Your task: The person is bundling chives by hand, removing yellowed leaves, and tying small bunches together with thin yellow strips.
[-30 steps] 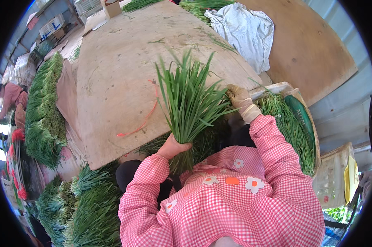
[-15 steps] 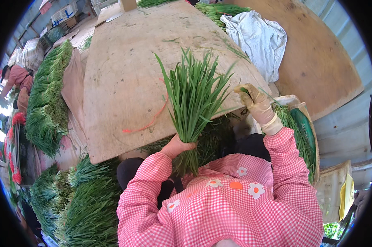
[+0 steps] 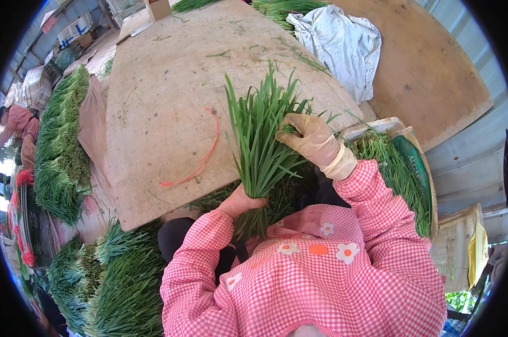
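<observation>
My bare left hand is wrapped round the lower part of a bunch of garlic chives, which stands upright with its leaves fanned out at the top. The bunch is held at the near edge of a wooden board. My right hand, in a pale glove, is at the right side of the bunch. Its fingers are curled and pinched against the outer leaves; exactly how many leaves they grip is hidden. A thin red tie lies curved on the board to the left of the bunch.
Chive bundles are heaped at my lower left and stacked farther left. A tub of loose chives stands by my right arm. A white cloth lies at the far right. Another person bends at the far left.
My right hand has moved left, from beside the bunch to its outer leaves. The left hand still grips the bunch. The view has shifted slightly.
</observation>
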Tool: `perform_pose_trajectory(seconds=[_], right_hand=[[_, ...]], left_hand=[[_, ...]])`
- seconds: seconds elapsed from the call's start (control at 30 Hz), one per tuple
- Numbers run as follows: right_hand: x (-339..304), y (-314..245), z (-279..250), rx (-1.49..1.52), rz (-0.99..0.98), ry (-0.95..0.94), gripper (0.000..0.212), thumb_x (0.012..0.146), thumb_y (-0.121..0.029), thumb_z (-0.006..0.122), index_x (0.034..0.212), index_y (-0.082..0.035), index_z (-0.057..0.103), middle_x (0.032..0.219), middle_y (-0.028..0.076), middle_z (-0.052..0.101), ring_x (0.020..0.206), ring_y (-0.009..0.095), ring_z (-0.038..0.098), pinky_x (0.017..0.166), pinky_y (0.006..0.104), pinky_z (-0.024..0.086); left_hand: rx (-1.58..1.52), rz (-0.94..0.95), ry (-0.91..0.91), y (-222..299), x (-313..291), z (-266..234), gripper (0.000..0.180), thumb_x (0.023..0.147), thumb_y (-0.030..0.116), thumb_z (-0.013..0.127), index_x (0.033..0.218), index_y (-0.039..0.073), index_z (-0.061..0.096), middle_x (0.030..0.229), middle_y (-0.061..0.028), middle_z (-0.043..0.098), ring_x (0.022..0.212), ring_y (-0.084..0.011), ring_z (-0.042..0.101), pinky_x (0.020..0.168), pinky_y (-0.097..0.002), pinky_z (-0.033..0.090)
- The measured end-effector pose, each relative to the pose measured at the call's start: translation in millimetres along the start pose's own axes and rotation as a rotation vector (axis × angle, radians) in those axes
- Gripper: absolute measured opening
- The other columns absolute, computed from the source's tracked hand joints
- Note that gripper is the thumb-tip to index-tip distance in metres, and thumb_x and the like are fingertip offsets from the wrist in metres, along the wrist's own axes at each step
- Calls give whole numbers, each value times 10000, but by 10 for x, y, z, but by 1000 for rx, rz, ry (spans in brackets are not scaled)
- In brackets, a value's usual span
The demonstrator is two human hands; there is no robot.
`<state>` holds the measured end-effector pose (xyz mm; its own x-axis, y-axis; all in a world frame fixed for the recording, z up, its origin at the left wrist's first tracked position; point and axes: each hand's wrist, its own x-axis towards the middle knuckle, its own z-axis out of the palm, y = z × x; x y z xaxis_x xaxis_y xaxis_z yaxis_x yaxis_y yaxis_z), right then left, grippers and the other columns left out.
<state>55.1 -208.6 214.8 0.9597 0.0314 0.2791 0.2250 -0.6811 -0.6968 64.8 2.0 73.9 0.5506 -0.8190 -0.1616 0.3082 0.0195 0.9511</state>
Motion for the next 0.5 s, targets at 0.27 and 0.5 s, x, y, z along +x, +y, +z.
perform_pose_trajectory(seconds=[0.27,0.5], right_hand=[[-56,261,-181,1262,354,163,194,909,-208,494,823,-48,562,654,-15,438,553,103,403,569,242,387],[36,-131,-203,43,-282,173,452,830,-426,562,1073,-45,557,978,87,596,896,217,564,814,330,434]], left_hand=[[-192,-62,30,-44,0,-51,440,646,49,692,1063,37,555,890,-16,579,794,-126,541,719,-291,460],[-119,-24,32,-44,8,-24,471,663,121,718,1084,31,525,841,-20,570,752,-136,542,675,-288,452]])
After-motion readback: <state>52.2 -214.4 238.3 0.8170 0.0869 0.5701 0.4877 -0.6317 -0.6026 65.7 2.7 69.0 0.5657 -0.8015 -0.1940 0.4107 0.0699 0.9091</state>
